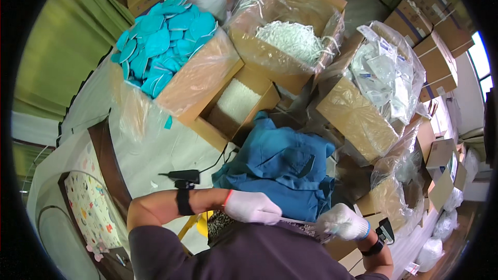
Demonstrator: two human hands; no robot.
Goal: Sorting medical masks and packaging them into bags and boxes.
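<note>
White cord [299, 222] ran between our left hand [253, 208] and right hand [342, 222], and we gripped it in both; just beyond them lay blue cloth [277, 168], with boxes [199, 80] farther out.

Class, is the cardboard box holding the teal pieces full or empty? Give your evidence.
Full: the teal pieces heap above the rim of the cardboard box.

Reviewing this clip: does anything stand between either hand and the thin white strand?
Only the white gloves; nothing else visible does. Left hand and right hand both hold the strand, uncovered between them. The blue cloth lies beyond, not in between.
</note>
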